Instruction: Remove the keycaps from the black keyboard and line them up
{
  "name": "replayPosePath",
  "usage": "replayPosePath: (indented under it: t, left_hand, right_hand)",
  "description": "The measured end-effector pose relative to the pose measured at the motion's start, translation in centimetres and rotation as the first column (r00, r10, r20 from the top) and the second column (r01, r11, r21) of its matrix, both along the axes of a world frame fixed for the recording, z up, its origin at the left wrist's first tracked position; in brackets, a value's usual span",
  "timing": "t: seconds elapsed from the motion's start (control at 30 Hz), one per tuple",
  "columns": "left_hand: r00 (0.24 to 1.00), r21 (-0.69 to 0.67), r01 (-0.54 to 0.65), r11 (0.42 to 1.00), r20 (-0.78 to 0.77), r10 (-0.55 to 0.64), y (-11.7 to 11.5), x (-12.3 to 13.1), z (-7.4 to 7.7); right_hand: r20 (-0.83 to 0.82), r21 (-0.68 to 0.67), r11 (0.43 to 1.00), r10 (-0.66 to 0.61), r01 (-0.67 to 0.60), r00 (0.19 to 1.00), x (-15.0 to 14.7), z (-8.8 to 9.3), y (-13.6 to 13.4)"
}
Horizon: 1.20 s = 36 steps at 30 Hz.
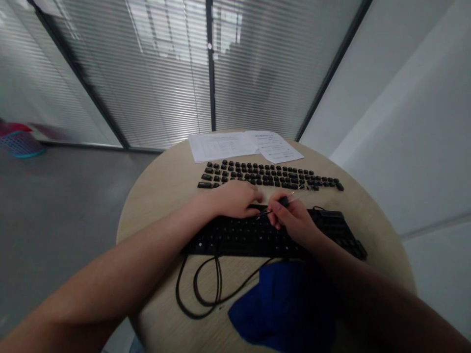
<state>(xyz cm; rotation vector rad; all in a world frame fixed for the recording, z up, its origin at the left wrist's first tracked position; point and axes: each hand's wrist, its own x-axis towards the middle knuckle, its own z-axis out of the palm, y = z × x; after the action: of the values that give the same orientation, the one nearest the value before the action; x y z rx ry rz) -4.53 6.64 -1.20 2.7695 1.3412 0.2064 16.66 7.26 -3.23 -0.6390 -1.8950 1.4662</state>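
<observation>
A black keyboard [235, 238] lies across the round wooden table [158, 196], its back edge turned towards me. My left hand [235, 198] rests palm down on its far edge, fingers curled over it. My right hand [294, 218] is closed in a pinch on a thin wire tool [290, 198] with a black keycap at its tip, held just above the keyboard's far edge. Beyond the hands, several loose black keycaps [268, 175] lie in rows on the table in keyboard order.
Two printed paper sheets [243, 144] lie at the table's far edge. The keyboard's black cable [206, 289] loops near the front edge beside a blue cloth [283, 306]. Glass walls with blinds stand behind; a pink and blue basket [18, 139] sits on the floor at left.
</observation>
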Motion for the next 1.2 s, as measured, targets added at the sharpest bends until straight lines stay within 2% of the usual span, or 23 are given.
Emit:
replayPosePath:
  t: [0.1,0.2,0.37,0.53,0.67,0.83,0.97,1.07,1.2]
  left_hand:
    - [0.999,-0.047,0.032,0.998,0.037,-0.031,0.2,0.6,-1.1]
    - [0.993,-0.104,0.084,0.991,0.095,-0.074,0.6,0.5,-1.8]
    - [0.978,-0.178,0.152,0.972,0.17,-0.122,1.4,0.0,-2.1]
    - [0.973,-0.253,0.133,0.958,0.218,-0.078,1.2,-0.7,-1.5]
    - [0.984,-0.284,0.1,0.954,0.17,-0.052,0.9,-1.0,-0.8]
    - [0.993,-0.315,0.05,0.948,0.116,-0.014,0.6,-0.8,-0.3]
    - [0.995,-0.319,0.032,0.947,0.095,-0.002,0.6,-0.7,-0.2]
    - [0.997,-0.317,0.018,0.948,0.075,0.006,0.6,-0.7,-0.3]
    - [0.998,-0.317,0.015,0.948,0.067,0.006,0.6,-0.6,-0.3]
  right_hand:
    - [0.098,0.006,0.987,0.158,-0.16,0.983,0.3,-0.3,-0.1]
    - [0.158,0.066,0.975,0.2,-0.212,0.967,0.4,-0.9,-0.4]
    - [0.205,0.148,0.975,0.136,-0.168,0.969,0.8,-0.9,-0.5]
    - [0.238,0.148,0.977,0.116,-0.154,0.964,0.8,-0.4,-1.1]
    - [0.24,0.107,0.979,0.146,-0.176,0.96,0.2,-0.9,-1.8]
    - [0.261,0.135,0.981,0.102,-0.141,0.96,-0.2,-1.6,-1.9]
    - [0.301,0.131,0.977,0.121,-0.167,0.946,-0.2,-1.6,-1.8]
    - [0.348,0.195,0.954,0.148,-0.226,0.926,-0.1,-1.3,-1.9]
    - [0.398,0.388,0.868,0.145,-0.31,0.906,-0.2,-0.6,-2.2]
